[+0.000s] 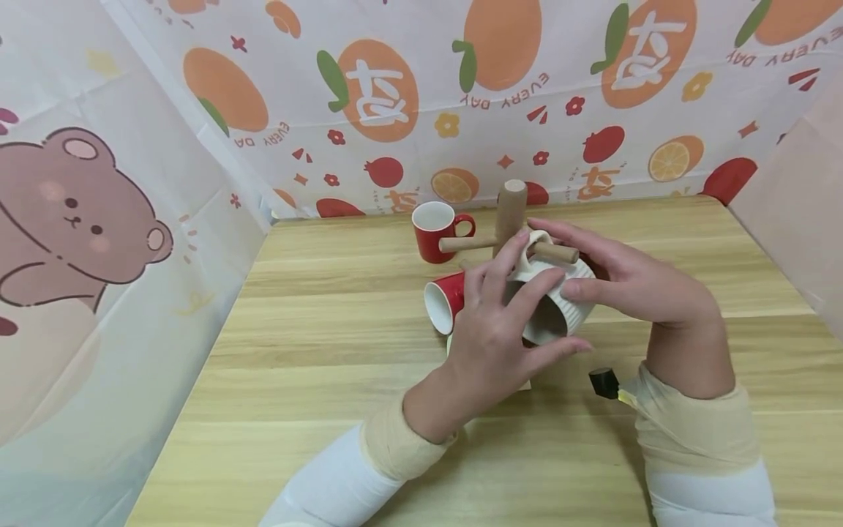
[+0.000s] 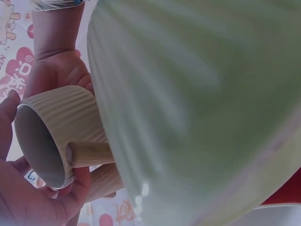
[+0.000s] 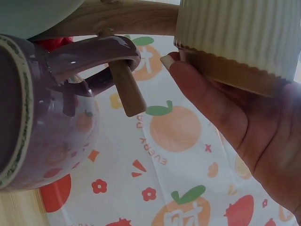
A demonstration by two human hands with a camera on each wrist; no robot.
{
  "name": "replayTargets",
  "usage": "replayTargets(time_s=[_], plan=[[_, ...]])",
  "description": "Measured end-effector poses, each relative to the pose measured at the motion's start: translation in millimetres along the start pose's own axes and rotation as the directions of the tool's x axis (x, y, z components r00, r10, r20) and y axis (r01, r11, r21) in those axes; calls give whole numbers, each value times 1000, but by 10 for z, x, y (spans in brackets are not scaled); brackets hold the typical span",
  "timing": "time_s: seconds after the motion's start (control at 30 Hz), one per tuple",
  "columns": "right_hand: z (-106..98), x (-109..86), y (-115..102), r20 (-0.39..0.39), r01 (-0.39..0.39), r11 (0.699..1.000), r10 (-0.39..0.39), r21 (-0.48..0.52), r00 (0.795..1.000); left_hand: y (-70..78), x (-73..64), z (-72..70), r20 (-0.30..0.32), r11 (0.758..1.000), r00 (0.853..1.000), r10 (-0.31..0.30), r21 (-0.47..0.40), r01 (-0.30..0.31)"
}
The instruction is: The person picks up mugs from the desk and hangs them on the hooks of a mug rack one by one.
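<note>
A cream ribbed mug lies tipped on its side, its handle around a peg of the wooden mug tree. My left hand grips it at the rim, fingers near the handle and thumb below the mouth. From the other side my right hand holds the mug's wall and base, thumb on top. The right wrist view shows the brown base against that palm. A purple mug hangs by its handle on another peg. Close to the left wrist camera is a pale green ribbed mug.
Behind the mug tree a red mug stands upright. Another red mug is on its side left of the post, mouth toward me. A small black piece juts from the right sleeve. Fruit-printed cloth hangs behind the wooden table.
</note>
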State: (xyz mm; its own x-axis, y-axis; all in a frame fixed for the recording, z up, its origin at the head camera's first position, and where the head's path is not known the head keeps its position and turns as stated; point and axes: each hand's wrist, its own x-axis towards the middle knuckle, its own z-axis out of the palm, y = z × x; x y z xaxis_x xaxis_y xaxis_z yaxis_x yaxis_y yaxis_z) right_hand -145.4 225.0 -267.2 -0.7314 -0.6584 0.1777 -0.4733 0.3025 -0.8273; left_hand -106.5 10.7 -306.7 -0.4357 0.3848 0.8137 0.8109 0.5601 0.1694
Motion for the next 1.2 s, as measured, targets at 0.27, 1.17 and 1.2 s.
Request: replayTargets(time_s=[0.27, 1.17, 1.2], plan=[[52, 58, 14, -48, -33, 994, 28, -102, 998, -40, -11, 33, -13, 999, 1000, 8, 39, -8], [263, 191, -99, -250, 106, 993, -114, -47, 961, -101, -38, 8, -8, 998, 999, 46, 53, -46], [263, 193, -100, -250, 105, 993, -113, -45, 962, -102, -40, 7, -6, 998, 999, 46, 51, -45]])
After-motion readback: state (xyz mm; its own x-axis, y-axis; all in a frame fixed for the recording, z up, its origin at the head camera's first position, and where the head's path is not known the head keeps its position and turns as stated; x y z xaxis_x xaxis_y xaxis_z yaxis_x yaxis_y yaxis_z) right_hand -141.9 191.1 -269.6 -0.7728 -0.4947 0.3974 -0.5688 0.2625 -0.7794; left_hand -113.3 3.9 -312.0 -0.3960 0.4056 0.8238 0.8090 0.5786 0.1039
